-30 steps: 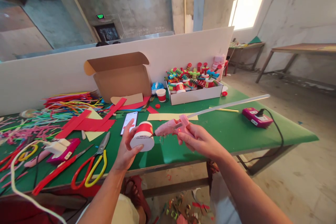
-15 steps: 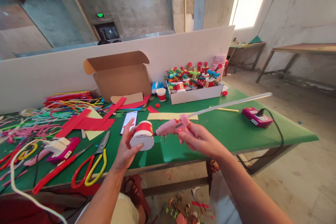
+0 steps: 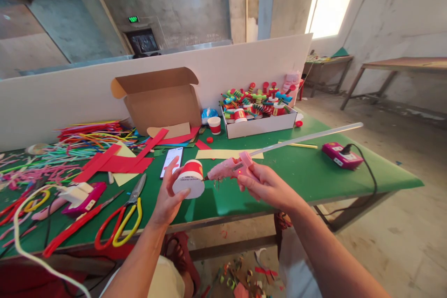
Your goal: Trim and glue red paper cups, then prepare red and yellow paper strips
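My left hand (image 3: 167, 198) grips a small paper cup (image 3: 189, 178) with a red band, held on its side over the near edge of the green table (image 3: 307, 172). My right hand (image 3: 267, 186) is closed round a pink hot glue gun (image 3: 230, 168); its nozzle touches the cup's right side. A long clear glue stick (image 3: 310, 136) juts out of the gun's back toward the right. A red light glows on the gun's body.
Red and yellow scissors (image 3: 122, 219), a phone (image 3: 172, 160), red paper strips (image 3: 115, 160) and a heap of coloured pipe cleaners (image 3: 52, 149) lie to the left. An open cardboard box (image 3: 160, 100), a white box of finished cup crafts (image 3: 258, 111) and a pink power strip (image 3: 341, 155) stand behind.
The cup has turned slightly in my left hand and risen a little. The glue gun stays against its side.
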Motion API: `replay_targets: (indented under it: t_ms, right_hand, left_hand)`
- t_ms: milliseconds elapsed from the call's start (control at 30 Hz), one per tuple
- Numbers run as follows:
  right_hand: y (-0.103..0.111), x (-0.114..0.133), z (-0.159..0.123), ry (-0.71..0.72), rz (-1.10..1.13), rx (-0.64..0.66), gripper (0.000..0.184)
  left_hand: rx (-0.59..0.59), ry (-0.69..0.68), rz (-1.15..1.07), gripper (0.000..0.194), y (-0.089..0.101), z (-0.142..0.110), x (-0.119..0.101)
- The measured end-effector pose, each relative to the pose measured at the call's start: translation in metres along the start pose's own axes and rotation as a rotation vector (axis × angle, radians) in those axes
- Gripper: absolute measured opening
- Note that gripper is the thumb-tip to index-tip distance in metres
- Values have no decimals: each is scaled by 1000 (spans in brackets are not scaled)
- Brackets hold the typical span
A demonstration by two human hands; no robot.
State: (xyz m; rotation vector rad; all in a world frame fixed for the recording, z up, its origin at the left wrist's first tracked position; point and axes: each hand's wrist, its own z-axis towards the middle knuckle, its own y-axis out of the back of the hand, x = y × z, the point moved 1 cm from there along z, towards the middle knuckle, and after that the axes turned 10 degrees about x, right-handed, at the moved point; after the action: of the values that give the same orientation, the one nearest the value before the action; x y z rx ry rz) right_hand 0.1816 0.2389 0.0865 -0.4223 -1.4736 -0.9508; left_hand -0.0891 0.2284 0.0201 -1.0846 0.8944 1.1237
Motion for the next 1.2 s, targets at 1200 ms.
replay_targets:
  t_ms: [1200]
  right_hand:
    - [-2, -3, 1, 29, -13, -19, 44]
  left_hand:
    - [-32, 44, -68, 104, -3, 1, -1]
